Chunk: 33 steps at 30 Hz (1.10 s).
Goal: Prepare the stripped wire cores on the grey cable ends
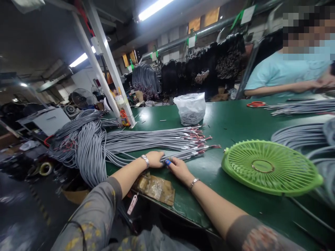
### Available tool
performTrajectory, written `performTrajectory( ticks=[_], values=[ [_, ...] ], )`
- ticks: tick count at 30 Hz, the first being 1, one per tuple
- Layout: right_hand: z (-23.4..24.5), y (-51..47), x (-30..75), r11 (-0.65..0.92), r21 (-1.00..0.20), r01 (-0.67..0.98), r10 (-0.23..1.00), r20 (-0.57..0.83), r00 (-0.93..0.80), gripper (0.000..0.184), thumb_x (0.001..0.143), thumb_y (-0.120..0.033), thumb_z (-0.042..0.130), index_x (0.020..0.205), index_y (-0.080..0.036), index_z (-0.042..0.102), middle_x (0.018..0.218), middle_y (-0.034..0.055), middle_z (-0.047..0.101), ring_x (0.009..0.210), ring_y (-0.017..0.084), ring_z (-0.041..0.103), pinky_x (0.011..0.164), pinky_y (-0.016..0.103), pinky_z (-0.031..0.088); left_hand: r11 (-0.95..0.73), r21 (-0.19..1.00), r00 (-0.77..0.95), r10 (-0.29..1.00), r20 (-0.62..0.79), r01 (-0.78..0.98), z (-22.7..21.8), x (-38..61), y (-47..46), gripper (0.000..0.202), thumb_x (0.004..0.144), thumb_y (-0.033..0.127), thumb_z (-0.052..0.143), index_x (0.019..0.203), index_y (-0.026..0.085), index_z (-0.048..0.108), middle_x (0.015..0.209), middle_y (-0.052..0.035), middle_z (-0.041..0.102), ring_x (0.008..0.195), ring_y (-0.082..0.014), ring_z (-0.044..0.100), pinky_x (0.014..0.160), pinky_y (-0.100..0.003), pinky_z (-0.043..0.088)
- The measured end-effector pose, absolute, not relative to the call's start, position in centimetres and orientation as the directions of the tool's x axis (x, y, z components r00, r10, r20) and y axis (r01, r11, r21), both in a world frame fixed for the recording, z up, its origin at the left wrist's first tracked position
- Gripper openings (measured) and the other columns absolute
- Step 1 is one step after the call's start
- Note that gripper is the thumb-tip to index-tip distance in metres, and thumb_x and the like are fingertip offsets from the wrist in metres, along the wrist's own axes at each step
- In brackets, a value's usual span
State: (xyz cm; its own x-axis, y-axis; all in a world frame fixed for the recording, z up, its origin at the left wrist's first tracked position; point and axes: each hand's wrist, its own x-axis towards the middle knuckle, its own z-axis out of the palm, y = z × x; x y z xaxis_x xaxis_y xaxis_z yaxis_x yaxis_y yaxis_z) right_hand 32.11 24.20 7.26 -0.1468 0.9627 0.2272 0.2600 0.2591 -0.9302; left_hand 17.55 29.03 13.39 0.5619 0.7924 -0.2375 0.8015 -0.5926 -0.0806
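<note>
Grey cables (146, 138) lie in a long bundle across the green table, their stripped ends with white sleeves and reddish wires pointing right. At the near edge of this bundle, my left hand (155, 159), a watch on its wrist, is closed around a few of the cables. Close beside it, my right hand (180, 170) grips the same cables between thumb and fingers. Something blue covers the tip of one right-hand digit. The undersides of both hands' fingers are hidden.
A green fan (261, 166) sits at right, near coiled grey cables (295, 136). Behind the bundle stands a white plastic bag (190, 108). A white post (110, 62) rises from the table. Brown taped cardboard (157, 190) lies at the front edge. Across the table, a person works beside red-handled scissors (255, 104).
</note>
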Motion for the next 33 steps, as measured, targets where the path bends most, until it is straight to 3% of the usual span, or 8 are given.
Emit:
performTrajectory(
  ticks=[8,13,16,22,25,28,31,33],
  values=[
    [7.7,24.1,32.4,0.328,-0.889,0.318,0.944,0.323,-0.07,0.021,0.071,-0.039,0.046,0.062,-0.023,0.055,0.057,0.0011,0.061,0.059,0.02,0.054,0.06,0.03,0.041,-0.522,-0.144,0.49,0.846,-0.21,0.841,13.5,19.2,27.2,0.038,0.076,0.03,0.053,0.108,0.01,0.052,0.098,-0.0177,0.067,0.093,-0.0309,0.065,0.075,-0.038,0.051],
    [7.5,23.9,32.8,0.341,-0.86,0.379,0.938,0.336,-0.083,0.025,0.069,-0.044,0.045,0.063,-0.023,0.058,0.058,0.0029,0.064,0.057,0.022,0.057,0.056,0.031,0.042,-0.459,-0.095,0.438,0.88,-0.184,0.883,13.5,19.5,26.4,0.039,0.073,0.027,0.059,0.108,0.013,0.054,0.109,-0.0167,0.063,0.098,-0.0266,0.063,0.078,-0.033,0.05],
    [7.4,24.0,33.1,0.339,-0.841,0.421,0.937,0.343,-0.069,0.027,0.068,-0.047,0.047,0.065,-0.023,0.06,0.056,0.0024,0.065,0.055,0.022,0.058,0.052,0.031,0.042,-0.477,-0.062,0.459,0.869,-0.182,0.877,14.2,19.3,26.6,0.035,0.076,0.028,0.055,0.107,0.012,0.055,0.103,-0.0165,0.065,0.096,-0.0262,0.063,0.076,-0.033,0.05],
    [8.0,23.4,33.2,0.349,-0.801,0.487,0.935,0.333,-0.122,0.028,0.067,-0.048,0.048,0.058,-0.024,0.059,0.048,0.0017,0.061,0.046,0.02,0.054,0.046,0.029,0.039,-0.409,-0.016,0.408,0.906,0.117,0.913,18.8,17.7,26.3,0.031,0.077,0.023,0.05,0.106,0.015,0.057,0.103,-0.0121,0.067,0.094,-0.0253,0.063,0.074,-0.034,0.051],
    [8.4,23.2,33.2,0.305,-0.812,0.498,0.952,0.271,-0.141,0.03,0.065,-0.049,0.047,0.063,-0.023,0.061,0.053,0.0031,0.065,0.049,0.021,0.057,0.049,0.03,0.041,-0.329,0.119,0.259,0.882,0.394,0.937,22.0,15.1,25.9,0.033,0.076,0.023,0.053,0.109,0.017,0.057,0.098,-0.0083,0.067,0.089,-0.0234,0.064,0.072,-0.033,0.05],
    [8.6,23.1,33.1,0.267,-0.811,0.521,0.964,0.219,-0.154,0.03,0.063,-0.05,0.046,0.062,-0.023,0.061,0.05,0.0021,0.063,0.048,0.021,0.056,0.048,0.03,0.04,-0.307,0.353,0.0,0.755,0.656,0.883,25.0,10.7,25.1,0.03,0.075,0.02,0.058,0.104,0.017,0.058,0.084,-0.0053,0.067,0.078,-0.0204,0.064,0.069,-0.032,0.05],
    [8.7,23.0,33.0,0.244,-0.806,0.54,0.969,0.183,-0.165,0.029,0.061,-0.05,0.046,0.058,-0.024,0.059,0.047,0.0014,0.06,0.047,0.02,0.054,0.048,0.03,0.039,-0.497,0.56,-0.243,0.565,0.789,0.662,27.4,5.7,23.0,0.023,0.074,0.024,0.064,0.096,0.018,0.058,0.078,-0.002,0.065,0.066,-0.0142,0.061,0.06,-0.027,0.05],
    [8.8,23.0,33.0,0.234,-0.814,0.532,0.971,0.166,-0.172,0.029,0.06,-0.049,0.047,0.059,-0.024,0.06,0.049,0.0017,0.062,0.049,0.021,0.054,0.049,0.03,0.04,-0.625,0.605,-0.378,0.473,0.796,0.493,28.5,2.9,20.2,0.021,0.073,0.029,0.068,0.089,0.019,0.059,0.072,0.0013,0.063,0.057,-0.0101,0.059,0.055,-0.024,0.05]
  ],
)
